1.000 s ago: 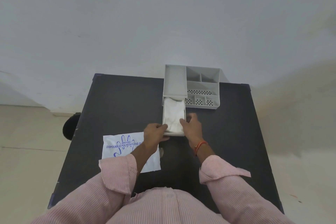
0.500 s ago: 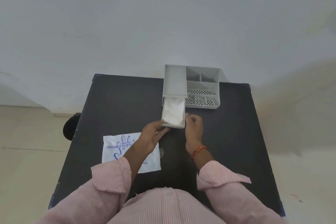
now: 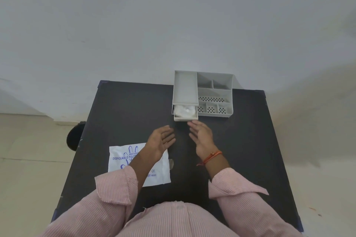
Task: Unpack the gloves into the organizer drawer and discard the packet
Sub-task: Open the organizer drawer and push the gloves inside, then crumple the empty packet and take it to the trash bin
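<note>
Now, on the black bench [image 3: 125, 113], a grey organizer [image 3: 213, 94] at the far edge. Drawer [image 3: 185, 117] only a little way out, with white gloves [image 3: 185, 111] inside. Left hand [image 3: 161, 141] flat and open, holding nothing, near the drawer front but apart from it. Right hand [image 3: 201, 135] open and empty too, fingertips just beside the drawer front; touching or not, cannot tell. White glove packet [image 3: 123, 158] with blue print flat on the bench, partly under the left arm.
</note>
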